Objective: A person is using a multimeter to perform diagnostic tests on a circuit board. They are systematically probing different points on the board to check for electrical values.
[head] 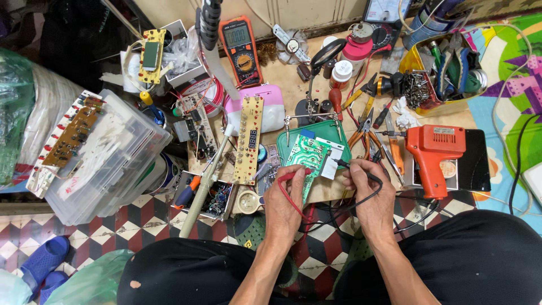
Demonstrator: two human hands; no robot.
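Orange multimeter [240, 48] at the bench's rear: rectangular grey screen in its upper part. Analog meter [383, 11] at top right, pale dial face. Long yellow display board [249, 139] at centre carries a small dark digit screen. White label on the orange soldering gun [433, 148].

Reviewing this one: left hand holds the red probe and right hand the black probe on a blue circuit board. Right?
Not quite: the head view shows the circuit board is green, not blue. The left hand does hold the red probe and the right hand the black probe.

Both hands [330, 195] press meter probes onto a green circuit board [305, 156].
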